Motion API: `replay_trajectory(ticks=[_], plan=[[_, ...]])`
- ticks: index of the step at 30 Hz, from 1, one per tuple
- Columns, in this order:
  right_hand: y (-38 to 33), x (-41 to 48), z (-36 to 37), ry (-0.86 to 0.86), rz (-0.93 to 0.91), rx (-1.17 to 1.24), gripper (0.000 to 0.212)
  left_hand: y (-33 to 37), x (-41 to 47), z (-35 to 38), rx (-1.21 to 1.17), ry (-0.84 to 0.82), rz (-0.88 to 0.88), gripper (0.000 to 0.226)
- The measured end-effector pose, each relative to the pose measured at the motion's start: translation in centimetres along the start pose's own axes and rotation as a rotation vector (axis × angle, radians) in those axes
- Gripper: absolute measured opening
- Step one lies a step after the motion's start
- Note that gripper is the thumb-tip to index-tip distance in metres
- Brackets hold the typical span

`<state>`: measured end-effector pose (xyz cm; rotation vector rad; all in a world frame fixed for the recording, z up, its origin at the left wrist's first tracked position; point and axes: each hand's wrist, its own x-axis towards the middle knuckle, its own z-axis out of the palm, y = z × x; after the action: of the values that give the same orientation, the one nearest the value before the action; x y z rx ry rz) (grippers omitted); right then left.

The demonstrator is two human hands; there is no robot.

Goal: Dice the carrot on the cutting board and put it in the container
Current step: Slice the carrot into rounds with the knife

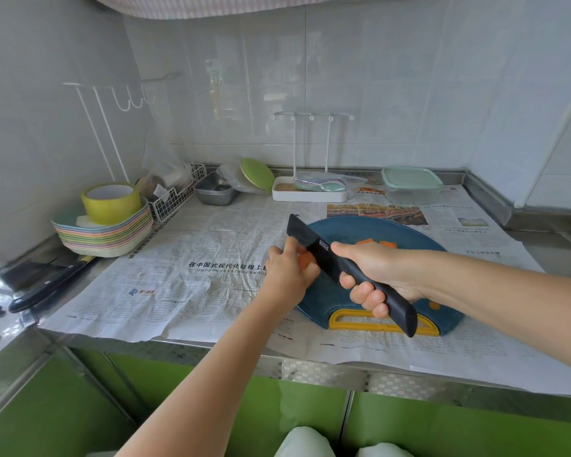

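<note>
Several newspaper sheets point(211, 275) are covering the counter, leaving open room left of the board. One blue cutting board point(360, 225) is lying right of centre, its near edge close to the counter front. One green-lidded container point(409, 184) is standing by the back wall, well apart from the board. One black knife point(314, 245) is crossing the board's left edge, with the right hand point(383, 275) gripping its handle. The left hand point(287, 272) is pinching a carrot piece point(305, 260) beside the blade, mostly hiding it. A few carrot dice point(376, 243) are showing behind the right hand, partly covered.
</note>
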<state>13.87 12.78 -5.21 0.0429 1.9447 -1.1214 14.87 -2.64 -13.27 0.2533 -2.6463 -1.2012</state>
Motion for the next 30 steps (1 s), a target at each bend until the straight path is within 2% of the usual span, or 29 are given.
replay_trajectory(ticks=[30], plan=[[0.0,2.8,1.0,0.037,-0.002,-0.042,0.062,0.4,0.3,-0.2,0.003,-0.02,-0.061,0.034]])
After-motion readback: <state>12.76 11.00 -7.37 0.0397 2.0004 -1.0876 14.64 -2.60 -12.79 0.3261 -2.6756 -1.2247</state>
